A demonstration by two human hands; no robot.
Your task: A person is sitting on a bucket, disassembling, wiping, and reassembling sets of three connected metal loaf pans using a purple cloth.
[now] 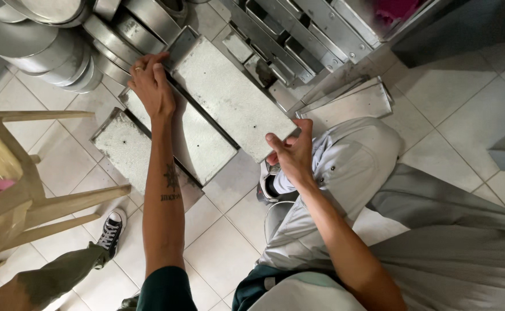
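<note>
A long grey metal tray [229,98] lies bottom-up on other trays [149,150] stacked on the tiled floor [454,121], its long axis running from upper left to lower right. The left hand [151,83] clamps its fingers over the far upper-left end; the right hand [291,152] pinches the near lower-right corner. Each hand holds one end, about equally close.
</note>
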